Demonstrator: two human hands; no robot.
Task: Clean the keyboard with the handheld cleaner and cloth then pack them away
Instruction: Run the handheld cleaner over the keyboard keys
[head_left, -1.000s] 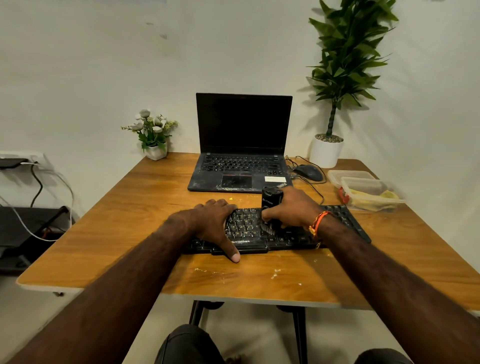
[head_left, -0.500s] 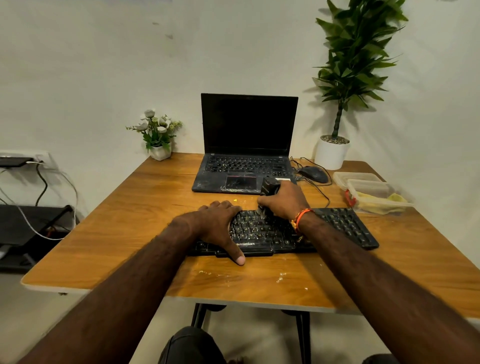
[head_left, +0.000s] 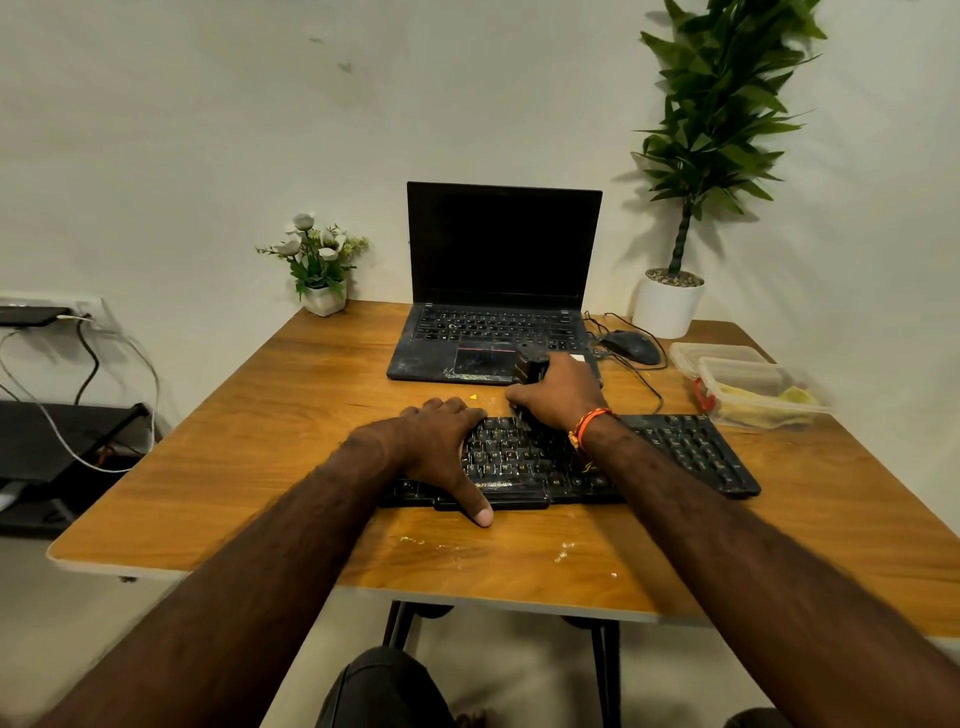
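A black keyboard (head_left: 680, 452) lies across the middle of the wooden table (head_left: 260, 441). My left hand (head_left: 441, 447) rests flat on its left part, fingers spread, thumb down over the front edge. My right hand (head_left: 558, 395) grips a black handheld cleaner (head_left: 530, 364) upright, its lower end on the keys at the keyboard's far edge. A yellow cloth (head_left: 763, 408) lies inside a clear plastic container (head_left: 769, 382) at the right.
An open black laptop (head_left: 498, 291) stands behind the keyboard, a mouse (head_left: 631, 345) with its cable to its right. A small flower pot (head_left: 322, 270) and a tall potted plant (head_left: 670, 301) stand at the back. White crumbs (head_left: 563, 551) dot the table's front.
My right hand has slid the cleaner away from me, from the keyboard's middle rows to its far edge. My left hand has stayed in place on the keyboard.
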